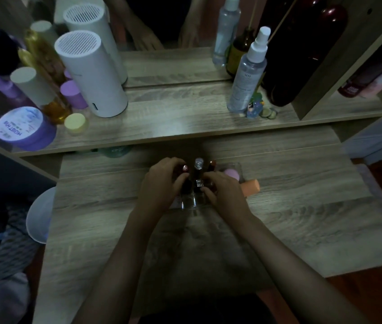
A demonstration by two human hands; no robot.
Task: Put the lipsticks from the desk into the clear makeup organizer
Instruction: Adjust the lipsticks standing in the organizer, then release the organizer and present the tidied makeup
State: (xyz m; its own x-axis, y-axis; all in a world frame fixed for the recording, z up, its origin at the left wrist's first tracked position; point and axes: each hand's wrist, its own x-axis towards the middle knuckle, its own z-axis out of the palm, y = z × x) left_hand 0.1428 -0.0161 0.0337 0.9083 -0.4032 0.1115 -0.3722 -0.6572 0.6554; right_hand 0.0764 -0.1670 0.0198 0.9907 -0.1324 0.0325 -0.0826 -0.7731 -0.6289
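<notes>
The clear makeup organizer (188, 203) stands on the wooden desk in the middle of the head view, largely covered by both hands. Several lipsticks stand upright in it: a red-capped one (184, 168), a clear-capped one (198, 163), a dark red one (212, 165) and a square-topped one (199, 183). My left hand (162, 183) curls its fingers around the red-capped lipstick at the organizer's left side. At the right side, my right hand (222, 191) pinches the square-topped lipstick with its fingertips. The scene is dim.
A pink sponge (231, 174) and an orange tube (251, 187) lie just right of the organizer. The raised shelf behind holds a white cylinder (91, 76), a purple jar (25, 128), a spray bottle (248, 76) and a dark bottle (302, 54). A mirror stands behind.
</notes>
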